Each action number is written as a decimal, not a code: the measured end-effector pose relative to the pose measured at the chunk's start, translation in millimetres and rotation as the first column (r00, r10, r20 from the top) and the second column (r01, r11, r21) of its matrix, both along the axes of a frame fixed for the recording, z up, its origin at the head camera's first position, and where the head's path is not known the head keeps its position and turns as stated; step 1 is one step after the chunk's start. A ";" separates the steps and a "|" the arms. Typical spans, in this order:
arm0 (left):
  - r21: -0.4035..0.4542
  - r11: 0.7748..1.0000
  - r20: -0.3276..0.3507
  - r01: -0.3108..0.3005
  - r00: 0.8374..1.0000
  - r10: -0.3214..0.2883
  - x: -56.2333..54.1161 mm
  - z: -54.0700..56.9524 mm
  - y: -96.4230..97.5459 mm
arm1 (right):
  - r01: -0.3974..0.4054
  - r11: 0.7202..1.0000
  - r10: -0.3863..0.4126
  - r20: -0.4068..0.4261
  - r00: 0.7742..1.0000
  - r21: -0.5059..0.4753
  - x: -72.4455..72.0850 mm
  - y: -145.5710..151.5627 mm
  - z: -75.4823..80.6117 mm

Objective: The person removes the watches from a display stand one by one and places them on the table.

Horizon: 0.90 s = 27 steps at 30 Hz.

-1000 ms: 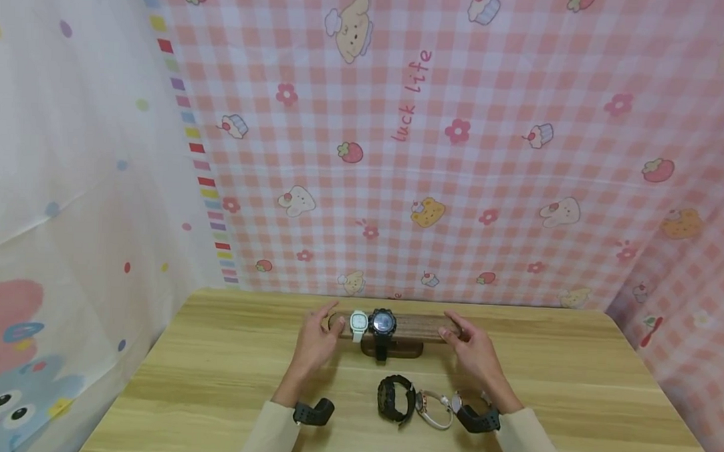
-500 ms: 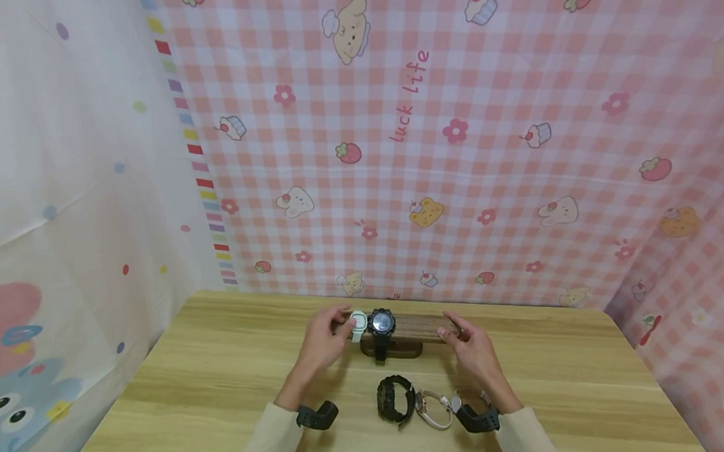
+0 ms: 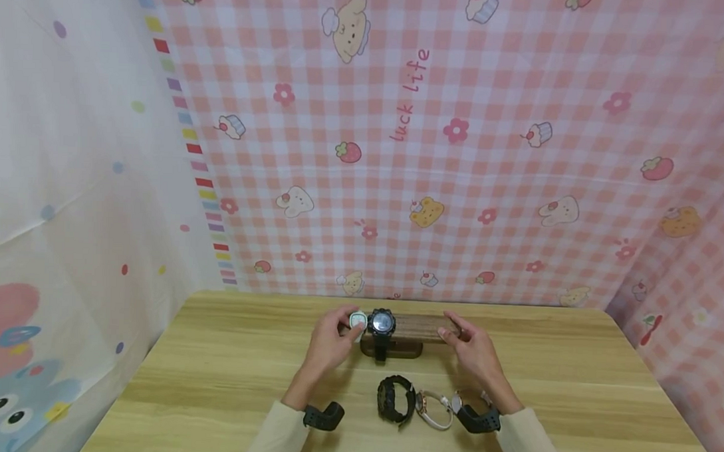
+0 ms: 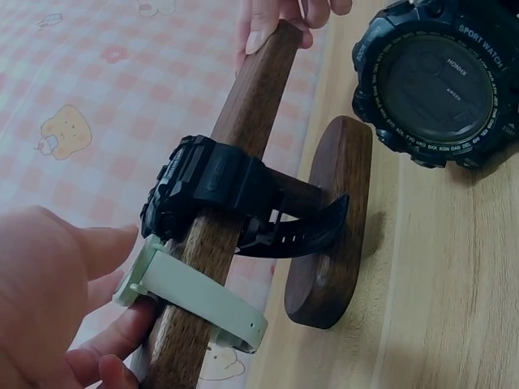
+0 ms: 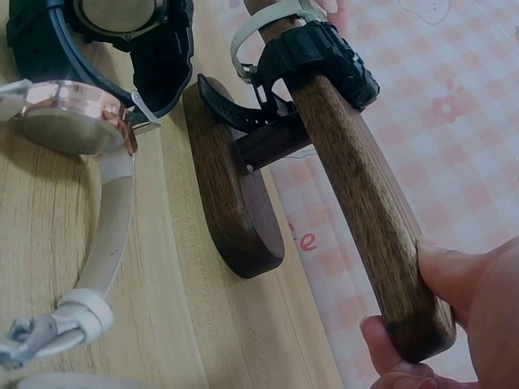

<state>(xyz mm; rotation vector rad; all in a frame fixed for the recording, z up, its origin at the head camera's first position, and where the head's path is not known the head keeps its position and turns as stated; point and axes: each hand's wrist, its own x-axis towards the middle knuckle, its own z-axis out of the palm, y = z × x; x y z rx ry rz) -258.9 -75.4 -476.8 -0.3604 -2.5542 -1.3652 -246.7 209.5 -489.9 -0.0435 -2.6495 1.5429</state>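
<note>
A dark wooden watch stand (image 3: 420, 326) has a horizontal bar on a rounded base (image 4: 345, 227). Around the bar's left part sits a mint-green watch (image 4: 195, 285). My left hand (image 3: 326, 344) pinches this watch, thumb on its face and fingers behind the bar. Right beside it, a black sport watch (image 3: 382, 322) is also looped over the bar, its strap end hanging toward the base. At the bar's right end, my right hand (image 3: 477, 353) grips the wood between thumb and fingers.
In front of the stand on the wooden table (image 3: 213, 380) lie a second black sport watch (image 3: 387, 398), a white-strapped rose-gold watch (image 5: 77, 117) and another light watch (image 3: 456, 401) partly behind the right wrist's camera. A pink checked cloth (image 3: 363, 186) hangs behind the table.
My left hand has moved right from the bar's left end onto the mint-green watch, its thumb now over the face. The right hand has stayed at the bar's right end.
</note>
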 end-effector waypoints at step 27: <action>0.050 0.999 0.007 -0.015 1.000 0.015 -3.5 -3.9 -5.9 | 0.006 1.000 -0.006 -0.013 1.000 -0.012 0.2 0.7 0.0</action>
